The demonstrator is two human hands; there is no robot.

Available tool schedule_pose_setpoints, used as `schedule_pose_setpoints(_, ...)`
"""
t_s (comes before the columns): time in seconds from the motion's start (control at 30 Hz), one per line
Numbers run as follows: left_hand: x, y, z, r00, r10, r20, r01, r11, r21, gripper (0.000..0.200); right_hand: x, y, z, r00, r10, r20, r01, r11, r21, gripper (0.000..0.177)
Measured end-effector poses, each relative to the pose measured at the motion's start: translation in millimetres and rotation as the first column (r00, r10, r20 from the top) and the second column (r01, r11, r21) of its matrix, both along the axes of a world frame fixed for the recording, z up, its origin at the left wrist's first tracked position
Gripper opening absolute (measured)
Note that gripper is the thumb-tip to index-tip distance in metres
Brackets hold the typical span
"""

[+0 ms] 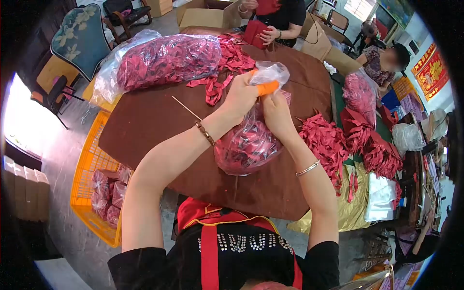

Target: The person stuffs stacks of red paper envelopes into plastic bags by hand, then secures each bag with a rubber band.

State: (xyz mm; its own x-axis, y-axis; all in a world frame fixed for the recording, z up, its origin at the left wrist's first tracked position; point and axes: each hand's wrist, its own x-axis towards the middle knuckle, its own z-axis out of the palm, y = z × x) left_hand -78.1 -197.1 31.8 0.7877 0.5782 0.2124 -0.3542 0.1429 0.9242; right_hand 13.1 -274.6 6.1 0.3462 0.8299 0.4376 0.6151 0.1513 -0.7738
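A clear plastic bag (pixel 245 150) full of red ribbon pieces rests on the brown tabletop (pixel 159 123) in front of me. My left hand (pixel 245 94), with orange covering on its fingers, grips the bag's gathered neck. Close against it, my right hand (pixel 278 113) is closed on the same neck just below. The bag's loose top (pixel 270 73) sticks out above my fingers. A thin stick (pixel 186 108) lies left of my hands. To the right is a loose heap of red ribbons (pixel 323 145).
A large bag of red ribbons (pixel 169 60) lies at the back left. An orange crate (pixel 87 193) with small filled bags stands at the lower left. Across the table a person (pixel 285 21) holds red items. Another person (pixel 379 63) sits at the right, near more ribbon heaps (pixel 382 154).
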Motion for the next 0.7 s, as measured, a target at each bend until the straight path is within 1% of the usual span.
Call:
schedule_pose_setpoints(0.03,0.3,0.5,-0.8,0.999,0.019,0.041,-0.016,0.998,-0.059,0.028,2.1,1.3,-2.8,0.996,0.03,0.082,-0.035,0.998,0.06,0.027)
schedule_pose_setpoints(0.07,-0.5,0.8,-0.4,0.999,0.019,0.043,-0.017,0.998,-0.057,0.028,0.5,2.2,-1.6,0.996,0.031,0.084,-0.036,0.997,0.061,0.027)
schedule_pose_setpoints(0.1,-1.7,1.3,-0.1,0.998,0.03,0.058,-0.021,0.989,-0.147,0.027,-2.8,3.0,0.2,0.985,0.079,-0.15,-0.064,0.993,0.099,0.026)
schedule_pose_setpoints(0.13,-2.6,1.8,0.1,0.996,0.043,0.073,-0.025,0.971,-0.237,0.026,-5.5,3.0,2.8,0.918,0.132,-0.373,-0.084,0.986,0.142,0.027)
schedule_pose_setpoints(0.17,-2.8,2.8,-0.2,0.996,0.048,0.076,-0.029,0.971,-0.236,0.026,-10.6,-2.3,10.3,0.919,0.136,-0.371,-0.089,0.986,0.143,0.027)
schedule_pose_setpoints(0.23,-2.3,4.9,-1.2,0.994,0.05,0.096,-0.022,0.96,-0.278,0.017,-22.3,-15.3,26.9,0.758,0.133,-0.639,-0.07,0.99,0.123,0.031)
schedule_pose_setpoints(0.27,-2.2,3.3,1.1,0.994,0.054,0.099,-0.025,0.961,-0.277,0.017,-8.4,-13.5,15.3,0.759,0.137,-0.636,-0.074,0.989,0.125,0.031)
schedule_pose_setpoints(0.3,-2.2,-0.4,4.0,0.991,0.076,0.106,-0.044,0.959,-0.281,0.016,17.0,-11.4,-7.7,0.578,0.441,-0.686,-0.302,0.897,0.322,0.032)
schedule_pose_setpoints(0.33,-1.9,-2.3,5.8,0.989,0.099,0.114,-0.062,0.956,-0.287,0.014,31.2,-10.1,-19.6,0.32,0.685,-0.654,-0.462,0.716,0.523,0.034)
schedule_pose_setpoints(0.37,-2.6,-1.1,6.3,0.988,0.098,0.115,-0.061,0.957,-0.285,0.014,5.5,-20.3,6.4,0.487,0.464,-0.74,-0.316,0.883,0.346,0.025)
schedule_pose_setpoints(0.4,-4.1,0.5,6.3,0.995,0.056,0.081,-0.032,0.962,-0.269,0.013,3.1,-19.2,9.5,0.489,0.464,-0.739,-0.314,0.884,0.347,0.025)
schedule_pose_setpoints(0.43,-4.1,0.7,5.9,0.999,0.014,0.046,-0.001,0.967,-0.256,0.011,2.9,-18.8,11.2,0.58,0.411,-0.703,-0.347,0.906,0.243,0.018)
schedule_pose_setpoints(0.47,-2.5,0.5,4.9,0.999,0.009,0.046,0.003,0.967,-0.255,0.011,1.0,-18.3,13.6,0.666,0.362,-0.653,-0.366,0.921,0.137,0.014)
schedule_pose_setpoints(0.5,-0.7,0.7,2.7,0.998,0.013,0.063,0.002,0.974,-0.228,0.012,-7.8,-19.0,20.6,0.63,0.267,-0.73,-0.289,0.952,0.1,0.013)
schedule_pose_setpoints(0.53,0.9,0.9,1.4,0.996,0.018,0.082,-0.001,0.98,-0.201,0.012,-5.6,-18.0,21.2,0.631,0.266,-0.728,-0.286,0.953,0.1,0.013)
schedule_pose_setpoints(0.57,1.6,0.9,1.2,0.996,0.016,0.084,0.001,0.98,-0.201,0.012,-2.5,-15.2,21.8,0.678,0.203,-0.707,-0.235,0.971,0.053,0.013)
schedule_pose_setpoints(0.6,1.7,0.3,0.6,0.993,0.04,0.112,-0.017,0.981,-0.195,0.02,-0.6,-13.1,21.7,0.718,0.138,-0.682,-0.182,0.983,0.007,0.014)
schedule_pose_setpoints(0.63,1.5,-0.2,-0.3,0.988,0.063,0.141,-0.036,0.981,-0.191,0.028,-3.9,-9.6,20.7,0.618,0.176,-0.766,-0.164,0.982,0.093,0.017)
schedule_pose_setpoints(0.67,0.9,0.5,-0.8,0.988,0.064,0.144,-0.035,0.981,-0.191,0.028,-6.1,-8.9,23.2,0.62,0.176,-0.764,-0.165,0.982,0.093,0.017)
schedule_pose_setpoints(0.7,-0.2,1.7,-1.4,0.971,0.107,0.211,-0.073,0.984,-0.165,0.037,-8.5,-9.1,27.3,0.606,0.12,-0.786,-0.092,0.992,0.081,0.019)
